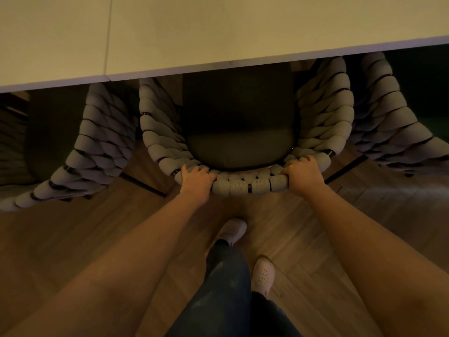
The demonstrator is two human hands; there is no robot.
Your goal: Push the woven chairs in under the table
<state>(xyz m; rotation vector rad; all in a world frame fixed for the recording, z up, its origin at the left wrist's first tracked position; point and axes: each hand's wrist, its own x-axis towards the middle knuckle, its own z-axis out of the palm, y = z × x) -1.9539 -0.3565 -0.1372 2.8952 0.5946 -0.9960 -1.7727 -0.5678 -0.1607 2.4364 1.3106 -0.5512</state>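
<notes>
Three woven chairs line this side of the worktop (243, 32), and you're holding the middle chair (243, 186) by the top of its curved back. Your left hand (198, 177) is curled over the rim on one side and your right hand (302, 172) on the other, both gripping the chunky weave. Holding it that way makes sense: an even grip either side of centre should let you shove it in straight instead of swinging a corner into a neighbour. And the neighbours are close. The left chair (97, 152) and the right chair (388, 113) flare out just beside it, their fronts under the worktop edge too.

Where it's at: the front of the dark seat cushion (239, 147) is hidden under the worktop edge, while the rear of the seat and the whole backrest stick out toward you. I'd call it partly in, maybe nearly done — hard to say how much further it'll go, since its legs are out of sight.

The worktop is pale and plain, with a seam running across it near the left. The floor (73, 239) is wood planks in a herringbone sort of pattern. Your front shoe (233, 231) sits just behind the chair with the other foot further back — looks like a lean-into-it stance. The room's dim and warm-lit, and it's really dark under the worktop.
</notes>
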